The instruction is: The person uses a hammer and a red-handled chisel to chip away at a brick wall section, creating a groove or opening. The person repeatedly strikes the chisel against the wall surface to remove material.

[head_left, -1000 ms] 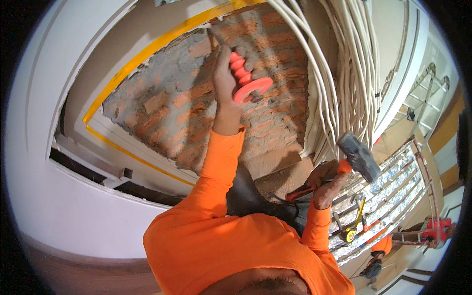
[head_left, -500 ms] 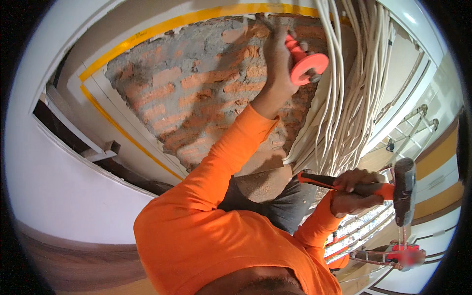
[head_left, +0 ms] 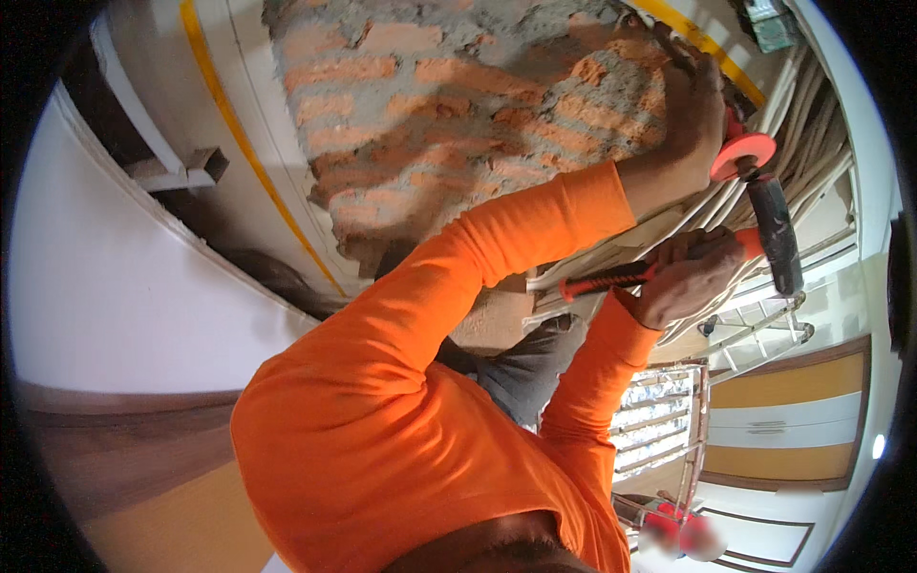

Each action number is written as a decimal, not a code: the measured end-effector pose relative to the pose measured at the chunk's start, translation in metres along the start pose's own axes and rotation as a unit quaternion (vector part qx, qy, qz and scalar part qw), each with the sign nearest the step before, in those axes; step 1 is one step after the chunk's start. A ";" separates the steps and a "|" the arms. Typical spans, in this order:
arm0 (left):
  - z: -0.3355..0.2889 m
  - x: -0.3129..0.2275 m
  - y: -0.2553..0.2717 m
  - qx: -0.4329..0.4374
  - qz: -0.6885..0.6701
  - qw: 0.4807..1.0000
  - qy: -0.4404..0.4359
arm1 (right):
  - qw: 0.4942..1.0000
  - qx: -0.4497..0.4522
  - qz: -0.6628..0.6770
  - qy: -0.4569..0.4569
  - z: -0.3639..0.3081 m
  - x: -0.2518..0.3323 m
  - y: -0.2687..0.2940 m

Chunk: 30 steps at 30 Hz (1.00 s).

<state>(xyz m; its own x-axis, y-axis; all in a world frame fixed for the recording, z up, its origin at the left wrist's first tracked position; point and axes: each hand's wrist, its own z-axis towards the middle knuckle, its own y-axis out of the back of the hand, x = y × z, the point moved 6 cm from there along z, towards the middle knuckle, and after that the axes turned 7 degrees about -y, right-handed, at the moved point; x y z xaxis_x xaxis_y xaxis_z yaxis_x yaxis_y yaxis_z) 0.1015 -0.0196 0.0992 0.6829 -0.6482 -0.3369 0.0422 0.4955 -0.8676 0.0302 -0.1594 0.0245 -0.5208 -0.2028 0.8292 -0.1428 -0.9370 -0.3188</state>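
My left hand [head_left: 695, 115] reaches up to the far right edge of the exposed brick patch [head_left: 382, 105]. It is closed round a chisel with a round red hand guard [head_left: 747, 153]; the blade is hidden behind the hand. My right hand [head_left: 690, 277], lower down, grips a club hammer by its black and red handle. The dark hammer head [head_left: 775, 234] is right at the chisel's struck end; whether they touch I cannot tell. Rough grey mortar and broken orange bricks show across the wall, beside my left forearm.
Yellow tape [head_left: 224, 95] borders the patch. A bundle of white cables [head_left: 812, 124] hangs at the right, behind both tools. Farther right stand a ladder [head_left: 755, 336] and a barred window [head_left: 654, 420]. Another person in red [head_left: 669, 530] is at the lower right.
My left hand and the chisel have shifted right along the wall. The hammer has risen, its head now close to the chisel's end. The view has turned too.
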 end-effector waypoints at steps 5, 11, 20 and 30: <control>0.015 -0.006 -0.002 -0.022 0.027 0.998 -0.043 | 0.990 -0.034 0.135 0.013 0.000 0.022 0.031; 0.000 -0.018 -0.006 -0.071 0.073 0.991 -0.083 | 0.929 -0.167 0.164 0.287 -0.013 0.107 0.073; -0.014 -0.025 0.012 0.010 0.151 0.988 -0.014 | 0.998 0.043 -0.043 0.018 -0.019 0.008 0.009; -0.032 -0.031 0.013 0.065 0.035 0.996 -0.041 | 0.989 0.013 0.105 0.105 -0.023 0.060 0.070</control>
<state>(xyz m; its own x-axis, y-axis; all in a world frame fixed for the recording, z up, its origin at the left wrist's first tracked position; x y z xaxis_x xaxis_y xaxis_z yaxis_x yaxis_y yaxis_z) 0.0577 -0.0112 0.0867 0.7444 -0.5631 -0.3587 0.0830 0.6112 -0.7871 -0.0308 -0.2304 0.0412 -0.7008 -0.3322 0.6313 0.0066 -0.8880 -0.4599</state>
